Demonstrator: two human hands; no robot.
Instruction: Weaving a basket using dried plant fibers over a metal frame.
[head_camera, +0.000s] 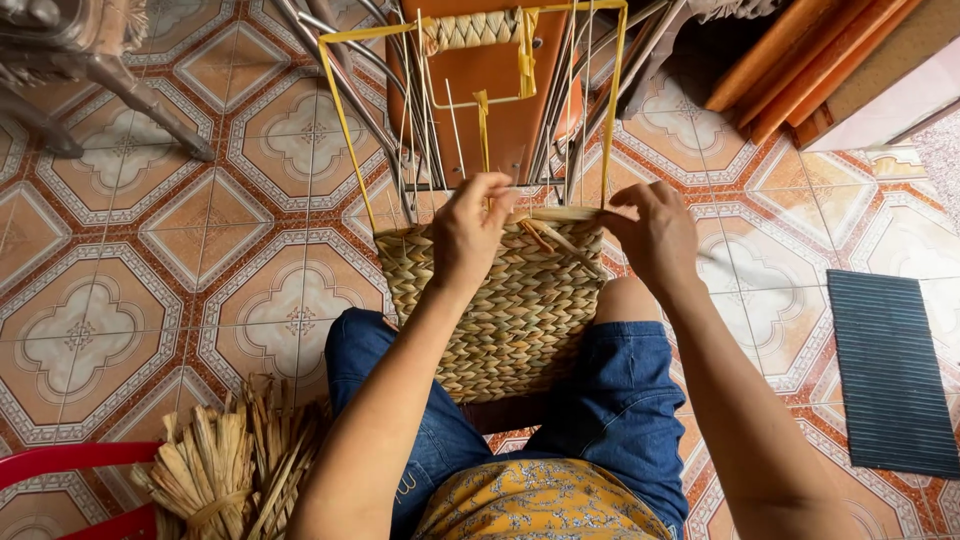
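Woven panel (510, 310) of dried straw lies across my knees, its braided rows running from my lap at 6 o'clock up to the working edge near the centre of the view. My left hand (468, 232) sits on that edge a little toward 11 o'clock, fingers (492, 190) pinched narrow on a yellow strand (484, 130) that rises to 12 o'clock. My right hand (655, 235) is just beside it toward 1 o'clock, fingers curled over a flat pale strip (565, 213) lying along the top of the weave; it looks pressed down rather than gripped, though my knuckles hide the tips. Thin metal rods (425, 120) stand up from the panel toward 12 o'clock, framed by a yellow band (345, 120) and backed by an orange board (500, 75). At 7 o'clock a bundle of dried straw (225, 465) rests on the tiled floor (150, 250), touching a red plastic rim (60, 460). At 3 to 4 o'clock a dark ribbed mat (890, 370) lies flat on the tiles, well apart from my hands. Orange wooden slats (800, 60) lean at 2 o'clock.
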